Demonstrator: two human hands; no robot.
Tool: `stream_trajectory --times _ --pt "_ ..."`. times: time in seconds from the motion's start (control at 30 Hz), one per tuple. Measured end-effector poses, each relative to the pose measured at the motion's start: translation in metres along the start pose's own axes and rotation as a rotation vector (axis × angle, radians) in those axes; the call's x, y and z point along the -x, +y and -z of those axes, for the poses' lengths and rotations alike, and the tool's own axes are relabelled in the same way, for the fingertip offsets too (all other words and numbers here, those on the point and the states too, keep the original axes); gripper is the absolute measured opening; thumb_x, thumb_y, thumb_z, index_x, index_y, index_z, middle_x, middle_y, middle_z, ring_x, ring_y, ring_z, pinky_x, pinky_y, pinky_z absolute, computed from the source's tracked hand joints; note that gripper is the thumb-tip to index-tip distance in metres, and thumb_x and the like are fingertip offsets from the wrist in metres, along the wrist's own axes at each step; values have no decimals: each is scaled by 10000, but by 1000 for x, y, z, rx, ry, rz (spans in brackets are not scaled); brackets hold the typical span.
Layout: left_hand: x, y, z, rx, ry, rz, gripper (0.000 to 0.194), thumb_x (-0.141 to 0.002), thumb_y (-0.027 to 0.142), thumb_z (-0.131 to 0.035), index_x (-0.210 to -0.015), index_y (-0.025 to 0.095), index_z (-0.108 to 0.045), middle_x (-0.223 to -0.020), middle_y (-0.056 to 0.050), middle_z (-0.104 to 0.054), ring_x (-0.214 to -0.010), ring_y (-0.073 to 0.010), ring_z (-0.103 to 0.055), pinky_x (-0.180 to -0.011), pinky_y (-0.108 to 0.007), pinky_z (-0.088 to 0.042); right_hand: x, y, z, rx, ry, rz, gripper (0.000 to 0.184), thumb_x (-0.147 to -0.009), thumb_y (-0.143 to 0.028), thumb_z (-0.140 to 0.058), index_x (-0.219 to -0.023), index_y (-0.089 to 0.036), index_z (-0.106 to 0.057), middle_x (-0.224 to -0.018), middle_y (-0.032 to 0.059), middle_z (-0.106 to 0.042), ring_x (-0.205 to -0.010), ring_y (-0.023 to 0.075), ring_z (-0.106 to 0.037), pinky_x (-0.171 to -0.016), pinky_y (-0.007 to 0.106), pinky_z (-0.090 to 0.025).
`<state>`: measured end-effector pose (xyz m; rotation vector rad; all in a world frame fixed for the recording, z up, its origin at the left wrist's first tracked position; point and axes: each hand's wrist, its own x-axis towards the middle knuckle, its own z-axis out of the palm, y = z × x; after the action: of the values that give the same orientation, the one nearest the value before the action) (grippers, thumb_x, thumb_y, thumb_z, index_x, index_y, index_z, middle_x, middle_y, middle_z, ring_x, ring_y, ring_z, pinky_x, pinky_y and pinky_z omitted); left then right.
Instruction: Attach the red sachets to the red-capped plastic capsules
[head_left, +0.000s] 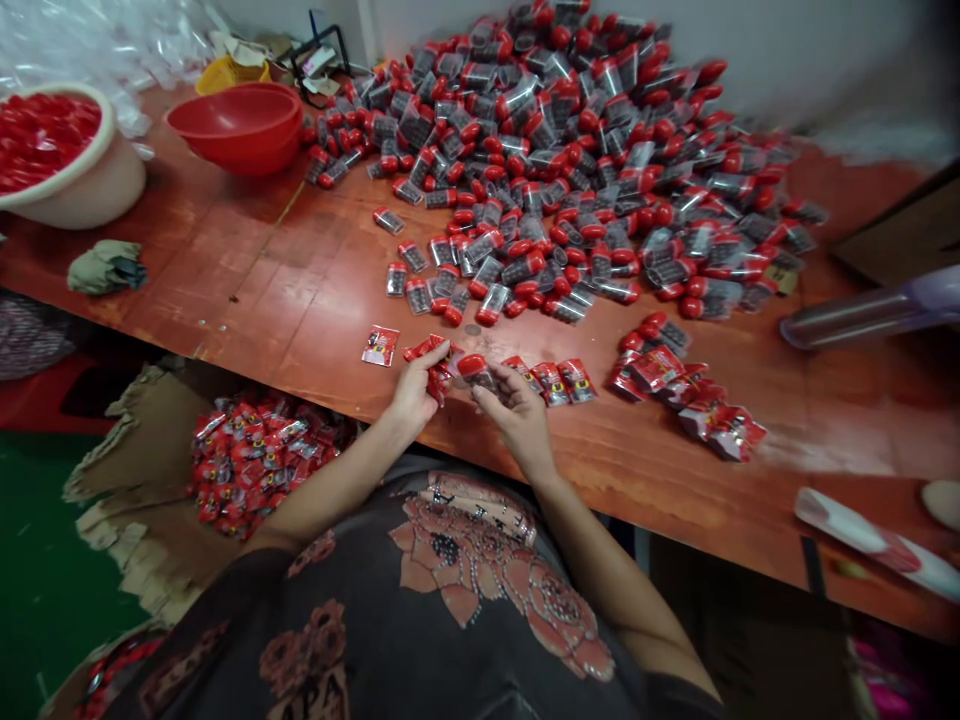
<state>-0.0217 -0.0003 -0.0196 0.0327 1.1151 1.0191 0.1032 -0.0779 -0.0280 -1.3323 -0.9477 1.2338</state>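
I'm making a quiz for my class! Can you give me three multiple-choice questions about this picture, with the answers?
1. Where is the box of red packets?
A. On the table
B. Below the table edge
C. Under the big pile

2. What colour are the caps on the bottles in the big pile?
A. Blue
B. Green
C. Red

3. What does the right hand hold?
A. A small bottle
B. A rag
C. Nothing

Answers:
1. B: the box sits lower than the table, past its edge.
2. C: red caps show all over the pile.
3. A: its fingers pinch the small bottle.
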Motion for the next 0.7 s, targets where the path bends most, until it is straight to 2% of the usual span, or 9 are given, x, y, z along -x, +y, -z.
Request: stream_trajectory --times 0.1,0.27,0.37,0.5,0.7 --pt "2 -6 -3 -17 0 -6 179 -662 138 -812 -691 128 -635 -575 11 -653 -404 -51 -521 -336 -168 -311 -3 8 4 39 32 19 428 -810 -346 -668 -1234 -301 -638 -1161 49 -707 -983 211 -670 -799 398 -590" --pt "7 -9 -5 -20 -12 -48 228 -613 156 -844 -681 137 -627 -566 26 -645 -391 -46 -510 -330 -167 -305 -2 13 10 72 45 28 448 -817 -355 -669 -1262 -311 -646 -1086 44 -684 -808 164 -633 -673 340 -586" --pt "11 -10 -7 -31 -22 -109 264 -572 173 -867 -685 135 -632 -576 32 -647 -406 -47 -521 -344 -168 -316 0 8 13 100 -7 53 432 -825 -355 -661 -1257 -331 -659 -1005 30 -647 -752 143 -592 -613 303 -567" --pt "18 -11 -9 -75 -68 -189 334 -503 220 -901 -693 130 -641 -595 37 -646 -433 -52 -530 -371 -175 -347 -1 1 17 89 -87 71 403 -851 -369 -639 -1252 -344 -666 -906 17 -575 -738 135 -567 -598 286 -559" --pt "23 -13 -4 -176 -172 -264 384 -435 220 -921 -657 138 -619 -585 37 -630 -449 -56 -533 -361 -168 -312 3 -5 20 106 -26 113 405 -859 -349 -640 -1263 -375 -652 -927 18 -531 -749 138 -549 -618 306 -548"
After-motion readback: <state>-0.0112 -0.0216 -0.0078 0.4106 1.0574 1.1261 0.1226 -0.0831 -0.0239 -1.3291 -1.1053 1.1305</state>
